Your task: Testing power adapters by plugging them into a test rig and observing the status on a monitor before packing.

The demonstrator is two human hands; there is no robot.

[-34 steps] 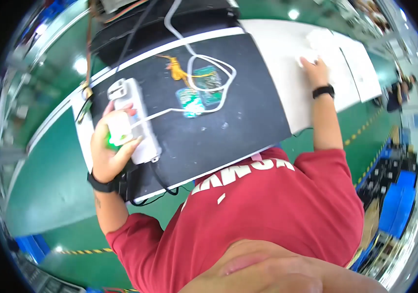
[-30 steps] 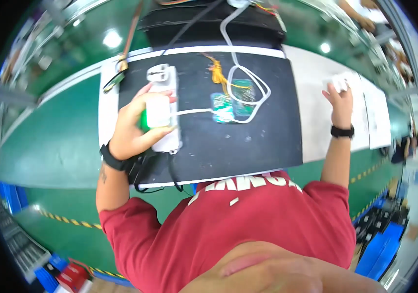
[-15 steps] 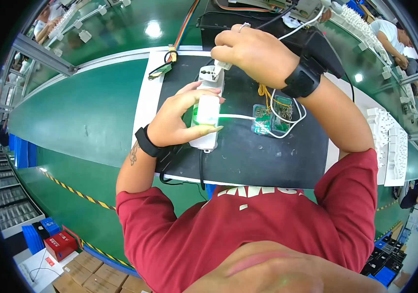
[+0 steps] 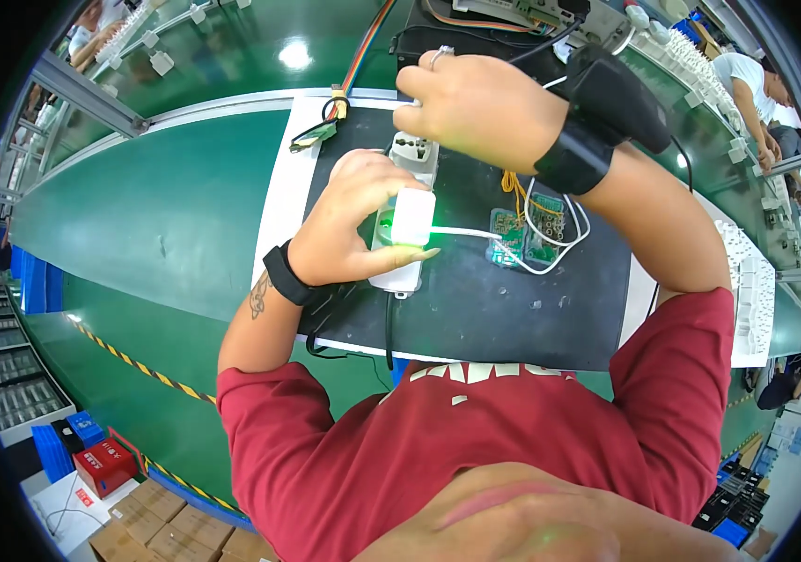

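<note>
A white power strip (image 4: 402,281) lies lengthwise on the black mat, with a bare socket (image 4: 411,147) at its far end. Plugged into its middle is a white power adapter (image 4: 413,217), beside a green glow. My left hand (image 4: 353,220) grips this adapter between thumb and fingers. Above the strip's far end, my right hand (image 4: 480,105) is closed, its fingers curled; what it holds is mostly hidden beneath them. A white cable (image 4: 466,231) runs right from the adapter to green circuit boards (image 4: 507,237) in clear cases.
A black mat (image 4: 513,323) covers the bench ahead of me. Coloured ribbon wires (image 4: 363,51) end at a small connector board at the far left. Black equipment (image 4: 438,42) stands at the back. White parts (image 4: 747,290) are lined up at right. Other people sit farther off.
My right hand has lifted slightly off the far socket, taking a white piece away from it and uncovering the socket. The left hand keeps its hold on the adapter. The view has shifted a little.
</note>
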